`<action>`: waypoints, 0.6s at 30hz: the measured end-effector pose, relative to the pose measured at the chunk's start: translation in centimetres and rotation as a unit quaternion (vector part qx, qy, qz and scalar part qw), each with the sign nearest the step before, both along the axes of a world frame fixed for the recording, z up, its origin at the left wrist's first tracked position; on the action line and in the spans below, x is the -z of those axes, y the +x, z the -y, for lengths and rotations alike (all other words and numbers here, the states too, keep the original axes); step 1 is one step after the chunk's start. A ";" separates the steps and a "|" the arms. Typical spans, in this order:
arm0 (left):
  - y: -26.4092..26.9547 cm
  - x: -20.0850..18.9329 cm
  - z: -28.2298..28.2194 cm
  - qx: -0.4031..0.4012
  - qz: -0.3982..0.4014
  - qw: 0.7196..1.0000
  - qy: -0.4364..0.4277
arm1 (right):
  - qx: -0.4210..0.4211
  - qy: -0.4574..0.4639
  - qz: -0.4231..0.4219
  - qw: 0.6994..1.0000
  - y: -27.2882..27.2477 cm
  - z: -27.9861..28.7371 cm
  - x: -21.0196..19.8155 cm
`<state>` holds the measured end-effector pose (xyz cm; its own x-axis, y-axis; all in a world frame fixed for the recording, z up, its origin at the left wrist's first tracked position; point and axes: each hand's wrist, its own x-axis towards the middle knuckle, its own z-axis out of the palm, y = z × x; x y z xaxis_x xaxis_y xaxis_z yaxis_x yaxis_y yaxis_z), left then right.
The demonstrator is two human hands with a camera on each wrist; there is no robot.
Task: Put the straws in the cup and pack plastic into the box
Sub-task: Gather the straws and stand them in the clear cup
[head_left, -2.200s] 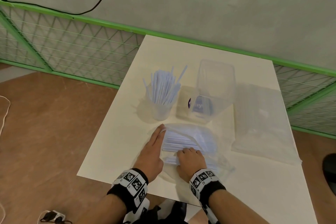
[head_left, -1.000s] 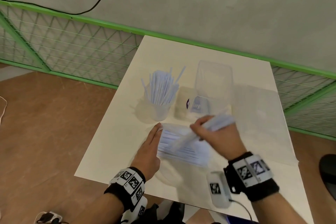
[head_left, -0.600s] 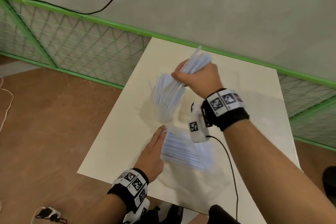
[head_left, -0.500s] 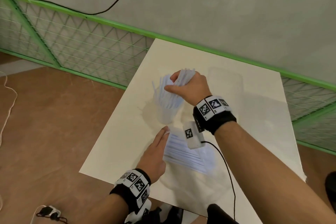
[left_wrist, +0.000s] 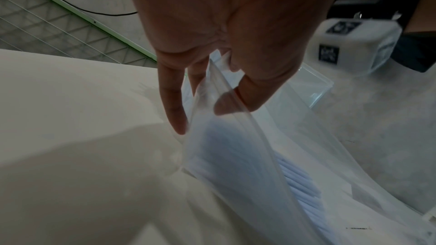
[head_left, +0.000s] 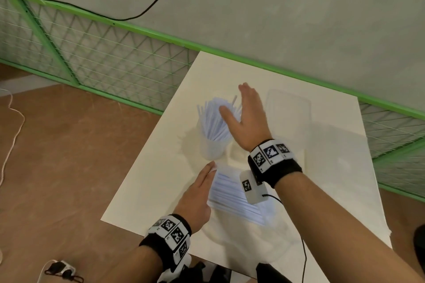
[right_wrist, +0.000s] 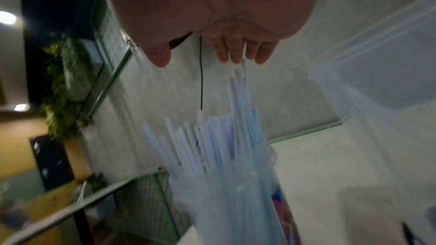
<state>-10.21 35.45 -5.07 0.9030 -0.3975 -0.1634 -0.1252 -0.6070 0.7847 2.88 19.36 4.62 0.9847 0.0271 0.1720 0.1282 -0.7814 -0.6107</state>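
Right hand (head_left: 247, 119) over the cup (head_left: 211, 148), fingers straight and spread, holding nothing; fingertips (right_wrist: 238, 53) just above the tallest straw tips in the wrist view. Cup standing upright on the counter (head_left: 147, 190), packed with straws (head_left: 215, 122) fanned slightly leftward.

Left hand (head_left: 195, 200) low at the near side of the counter, beside the bag (head_left: 239, 202). In the wrist view, thumb (left_wrist: 243, 98) and fingers (left_wrist: 173, 103) pinching the bag's open edge (left_wrist: 226, 103). More straws (left_wrist: 299, 183) lying flat inside the bag, roughly parallel.

Clear box (head_left: 287, 112) right of the cup, near the far counter edge. Contents hard to make out through blur; possibly a coloured label low on its near wall (right_wrist: 279, 204).

Flat clear plastic sheet (head_left: 338, 167) on the right part of the counter, apart from both hands.

Green fence (head_left: 92, 57) behind the counter; black cable (head_left: 138, 14) on the wall.
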 end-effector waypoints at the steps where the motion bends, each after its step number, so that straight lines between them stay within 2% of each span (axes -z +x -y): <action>1: 0.0 0.0 0.0 -0.001 -0.002 1.000 0.000 | -0.032 -0.033 -0.029 0.999 -0.2 -0.3 0.6; 4: 0.0 -0.2 0.0 -0.004 -0.011 1.000 0.005 | -0.096 -0.065 -0.029 0.993 -0.8 -0.9 1.7; 7: 0.0 -0.2 -0.1 -0.010 -0.019 1.000 0.019 | -0.056 -0.015 0.022 0.998 -0.9 -0.7 2.4; 12: -0.1 0.3 -0.2 -0.010 -0.030 0.999 0.024 | -0.033 -0.044 -0.056 0.997 -0.4 -1.0 3.7; 18: 0.2 0.5 -0.3 -0.015 -0.031 0.999 0.006 | -0.045 -0.066 -0.083 0.993 2.7 -2.3 4.0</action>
